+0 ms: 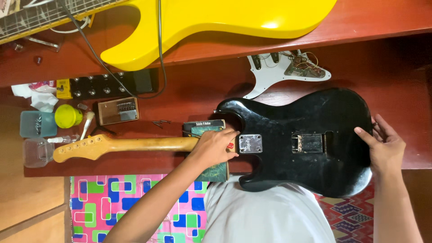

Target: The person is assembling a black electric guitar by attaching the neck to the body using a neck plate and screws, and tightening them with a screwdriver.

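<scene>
— Where do we have the glossy black solid-body electric guitar (310, 135)?

— Face down across the middle and right of the frame, on the dark red wooden bench (189, 90), its pale wooden neck (135, 145) running toward the left edge.

— And our hands?

— Our left hand (215, 147) is clenched around the neck where it joins the body, just beside the square metal neck plate (250, 144). A dark green book (208, 128) lies under that joint. Our right hand (382, 146) rests on the body's rounded end at the right, fingers loosely curled over the edge, pressing rather than grasping.

— What sits nearby?

— A bright yellow guitar body (216, 20) along the top, a white pickguard with wiring (281, 69) just above the black body, and a round yellow-green lid (67, 116) at the left.
</scene>
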